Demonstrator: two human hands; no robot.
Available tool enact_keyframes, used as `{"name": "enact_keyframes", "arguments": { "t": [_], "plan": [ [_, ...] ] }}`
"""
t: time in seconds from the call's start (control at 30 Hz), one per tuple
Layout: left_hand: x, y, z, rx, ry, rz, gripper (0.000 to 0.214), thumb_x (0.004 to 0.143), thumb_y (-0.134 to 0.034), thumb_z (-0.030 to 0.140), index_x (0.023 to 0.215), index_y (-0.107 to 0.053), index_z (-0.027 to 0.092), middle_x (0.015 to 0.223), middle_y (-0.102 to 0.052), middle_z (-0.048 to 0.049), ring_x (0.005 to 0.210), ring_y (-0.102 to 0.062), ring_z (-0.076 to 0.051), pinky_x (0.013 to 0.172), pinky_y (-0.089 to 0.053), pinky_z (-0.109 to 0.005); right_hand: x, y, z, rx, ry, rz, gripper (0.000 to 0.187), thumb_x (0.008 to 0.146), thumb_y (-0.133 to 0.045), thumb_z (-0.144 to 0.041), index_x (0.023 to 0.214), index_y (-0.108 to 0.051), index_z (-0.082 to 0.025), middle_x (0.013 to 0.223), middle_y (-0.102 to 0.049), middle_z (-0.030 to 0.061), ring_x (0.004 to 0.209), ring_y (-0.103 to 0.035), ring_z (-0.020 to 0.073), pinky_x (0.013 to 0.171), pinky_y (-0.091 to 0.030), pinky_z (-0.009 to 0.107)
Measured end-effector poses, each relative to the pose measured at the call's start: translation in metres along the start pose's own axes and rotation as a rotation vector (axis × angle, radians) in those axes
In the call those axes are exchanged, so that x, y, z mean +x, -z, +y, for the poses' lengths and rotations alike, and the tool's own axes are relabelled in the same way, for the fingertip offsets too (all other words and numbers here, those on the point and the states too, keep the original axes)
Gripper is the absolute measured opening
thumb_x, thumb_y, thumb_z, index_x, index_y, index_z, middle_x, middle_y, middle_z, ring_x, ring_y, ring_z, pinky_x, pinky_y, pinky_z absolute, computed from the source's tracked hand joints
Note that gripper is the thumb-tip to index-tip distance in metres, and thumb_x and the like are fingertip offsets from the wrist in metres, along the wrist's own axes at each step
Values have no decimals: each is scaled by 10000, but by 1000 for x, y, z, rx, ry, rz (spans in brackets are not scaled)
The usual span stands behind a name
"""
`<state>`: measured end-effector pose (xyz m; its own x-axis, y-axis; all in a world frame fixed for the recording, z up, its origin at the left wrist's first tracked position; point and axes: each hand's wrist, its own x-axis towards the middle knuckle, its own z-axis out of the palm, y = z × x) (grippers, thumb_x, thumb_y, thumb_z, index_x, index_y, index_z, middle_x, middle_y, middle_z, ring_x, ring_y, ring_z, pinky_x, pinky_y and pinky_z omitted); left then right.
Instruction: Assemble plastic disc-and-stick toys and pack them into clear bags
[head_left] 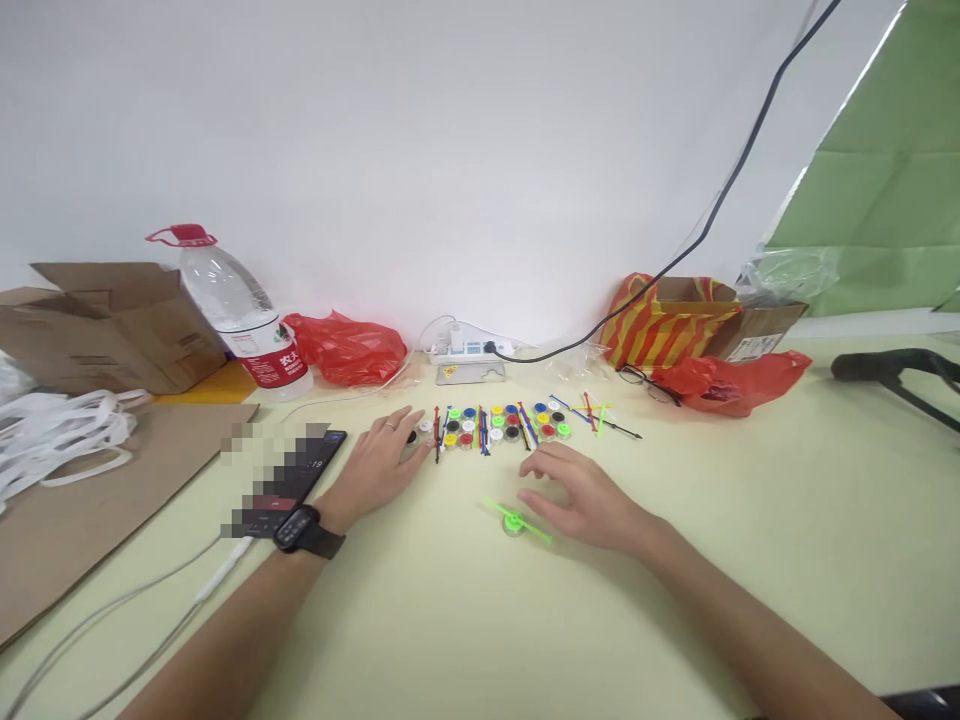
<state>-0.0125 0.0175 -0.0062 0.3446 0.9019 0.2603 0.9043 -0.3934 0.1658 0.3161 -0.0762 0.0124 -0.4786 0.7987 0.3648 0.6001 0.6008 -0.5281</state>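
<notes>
A small game spinner (514, 522) with a bright green arrow and a round clear base lies on the table, the arrow slightly blurred. Just right of it hovers my right hand (581, 497), open, fingers loosely curled and thumb apart, with nothing in it. My left hand (381, 460) rests open on the table, fingers stretched beside the left end of a row of small round discs (457, 425) in several colours. It covers part of that end. Thin coloured arrows (484, 430) stand in bundles between the disc groups. More loose arrows (600, 412) lie crossed at the right.
Left of my wrist lies a phone (289, 490) with a cable. Behind stand a large water bottle (247, 320), a cardboard box (112, 325) and a red bag (349, 348). A power strip (469, 345) sits against the wall. Glasses (649, 384) lie near another red bag (739, 385).
</notes>
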Motion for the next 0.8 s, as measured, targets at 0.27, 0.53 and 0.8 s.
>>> {"name": "enact_keyframes", "arguments": {
  "t": [0.27, 0.53, 0.8],
  "plan": [
    [3, -17, 2, -98, -73, 52, 525, 1065, -392, 452, 1562, -449, 294, 1570, -516, -73, 1440, -459, -292, 1186, -387, -494, -3, -11, -19, 27, 110, -202, 147, 941, -679, -259, 1086, -686, -236, 1127, -644, 68, 1061, -600, 228, 929, -469, 368],
    [3, -17, 3, -99, -121, 20, 434, 1056, -429, 424, 1440, -591, 303, 1505, -576, -75, 1391, -498, -305, 1167, -403, -517, -1, 2, -6, -106, 18, -226, 103, 832, -635, -116, 865, -614, -212, 915, -667, 28, 959, -583, 218, 900, -396, 379],
    [2, -13, 8, -116, -79, 50, 371, 1032, -469, 395, 1335, -654, 287, 1408, -638, -66, 1315, -549, -294, 1107, -448, -472, -4, 15, 11, -230, -62, -199, 179, 710, -586, -47, 763, -516, -203, 891, -663, 23, 970, -573, 224, 914, -353, 393]
  ]
}}
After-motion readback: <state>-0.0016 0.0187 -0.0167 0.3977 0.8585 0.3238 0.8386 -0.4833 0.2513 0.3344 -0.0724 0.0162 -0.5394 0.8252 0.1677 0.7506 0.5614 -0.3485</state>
